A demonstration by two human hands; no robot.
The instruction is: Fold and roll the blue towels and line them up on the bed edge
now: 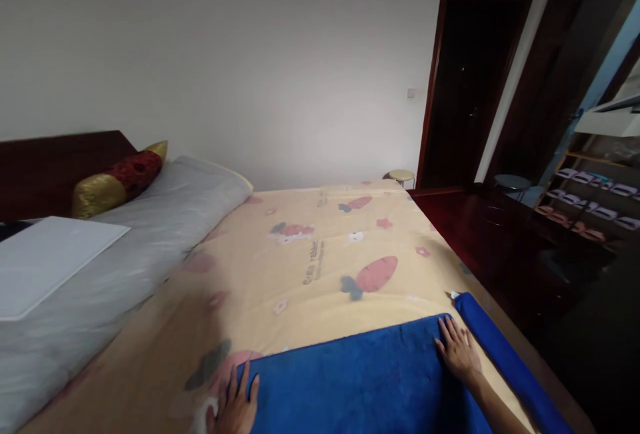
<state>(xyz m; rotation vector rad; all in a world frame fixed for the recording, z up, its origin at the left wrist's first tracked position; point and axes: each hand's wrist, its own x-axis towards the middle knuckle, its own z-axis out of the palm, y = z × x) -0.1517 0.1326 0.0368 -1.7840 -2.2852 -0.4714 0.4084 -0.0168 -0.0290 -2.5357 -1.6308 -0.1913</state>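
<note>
A blue towel-like cloth [350, 381] lies spread flat on the bed, its near part cut off by the bottom of the view. My left hand [235, 404] rests at the cloth's far left corner, palm down with the fingers apart. At the far right corner, my right hand [457, 349] lies flat on the cloth, fingers stretched out. Neither hand grips anything. Just right of my right hand, a long narrow blue folded fabric [505, 357] lies along the bed's edge, with a small white tag at its far end.
The bed has a yellow carrot-print sheet [280, 267]. To the left are a grey covered bedding roll [165, 221], a white board [55, 257] and a red-and-gold cushion [125, 177]. Beyond the bed stand a stool [401, 175], a dark door [475, 87] and a shoe rack [593, 197].
</note>
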